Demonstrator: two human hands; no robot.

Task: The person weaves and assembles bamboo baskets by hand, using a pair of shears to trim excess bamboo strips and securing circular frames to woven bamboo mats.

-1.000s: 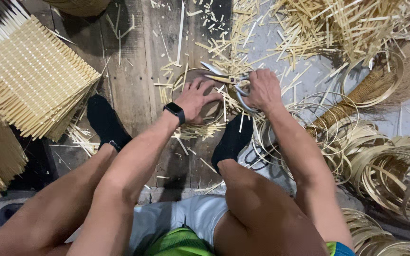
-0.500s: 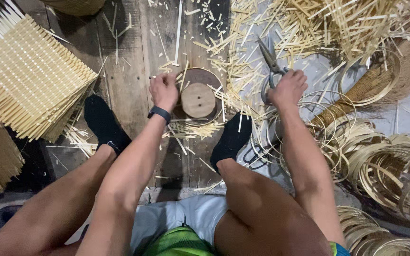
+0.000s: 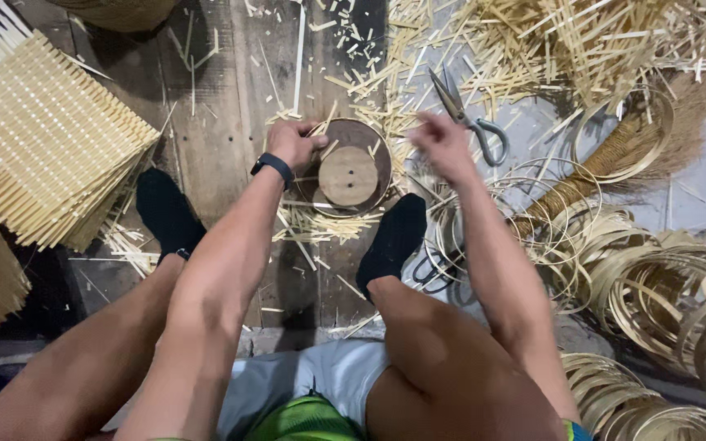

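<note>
Seated person, 2 bare hands. Left hand (image 3: 292,143) grips the round wooden form (image 3: 351,170) at its 9 o'clock rim, steadying it between black-socked feet. Right hand (image 3: 443,145), blurred and empty, hovers beside scissors (image 3: 467,114) at 2 o'clock.

Both arms reach forward between the bent knees. The left hand (image 3: 292,143) is curled, fingers (image 3: 314,140) bent downward, a dark band on its wrist. The right hand (image 3: 443,147) hangs motion-blurred, seemingly loose and half open, holding nothing.
</note>
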